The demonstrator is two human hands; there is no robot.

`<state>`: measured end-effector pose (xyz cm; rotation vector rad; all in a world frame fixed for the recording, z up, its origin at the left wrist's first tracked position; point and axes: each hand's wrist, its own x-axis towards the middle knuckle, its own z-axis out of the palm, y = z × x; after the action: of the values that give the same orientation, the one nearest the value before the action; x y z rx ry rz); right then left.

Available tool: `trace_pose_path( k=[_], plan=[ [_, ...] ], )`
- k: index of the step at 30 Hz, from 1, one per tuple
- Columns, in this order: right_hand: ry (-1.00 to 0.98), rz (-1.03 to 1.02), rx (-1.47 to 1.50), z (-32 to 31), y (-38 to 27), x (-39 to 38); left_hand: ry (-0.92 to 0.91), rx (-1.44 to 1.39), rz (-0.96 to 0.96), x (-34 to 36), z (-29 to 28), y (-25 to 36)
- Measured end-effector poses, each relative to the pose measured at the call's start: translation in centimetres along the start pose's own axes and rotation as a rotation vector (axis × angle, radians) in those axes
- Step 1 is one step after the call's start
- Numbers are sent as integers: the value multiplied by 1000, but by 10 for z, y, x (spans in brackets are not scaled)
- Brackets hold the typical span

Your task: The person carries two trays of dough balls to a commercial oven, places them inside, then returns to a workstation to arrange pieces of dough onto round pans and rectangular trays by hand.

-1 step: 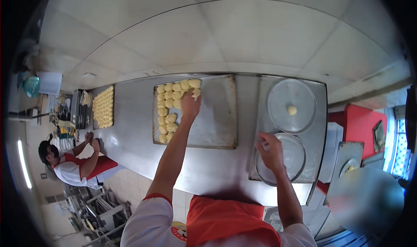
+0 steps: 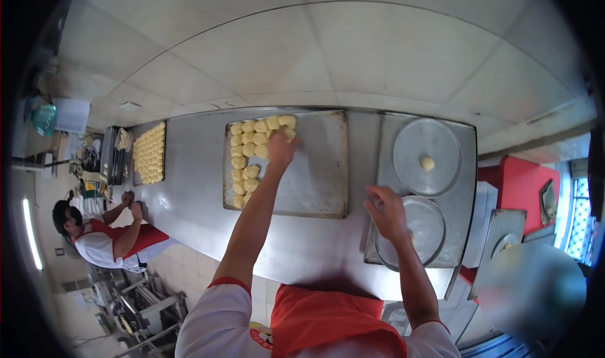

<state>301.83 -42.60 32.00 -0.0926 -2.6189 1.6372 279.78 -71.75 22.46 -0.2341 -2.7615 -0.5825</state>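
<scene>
On the tray (image 2: 315,169), dough balls (image 2: 249,150) (yellow) lie at the left fingers (image 2: 278,142).

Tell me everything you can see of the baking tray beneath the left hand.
The baking tray is rectangular and shallow, of dull grey metal by its look, with brownish, worn-looking edges. It lies flat on the metal worktable. Pale yellow dough pieces sit in loose rows over its left part, while most of its right part is bare. The left hand is at the dough toward the far edge; whether it touches the tray itself, I can't tell.
</scene>
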Motion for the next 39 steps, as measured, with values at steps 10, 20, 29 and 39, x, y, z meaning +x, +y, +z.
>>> trace_pose_path(
  k=[10,20,29,39],
  plan=[
    [93,-216,-578,254,-30,221,-895,-1719,-710,-151,-164,0],
    [320,-257,-130,256,-90,-5,-327,-917,-588,-348,-223,-193],
    [394,10,-836,273,9,-191,-48,-107,1,-290,-155,-187],
    [74,-188,-819,305,25,-302,-405,-182,199,-403,-175,-206]
  ],
)
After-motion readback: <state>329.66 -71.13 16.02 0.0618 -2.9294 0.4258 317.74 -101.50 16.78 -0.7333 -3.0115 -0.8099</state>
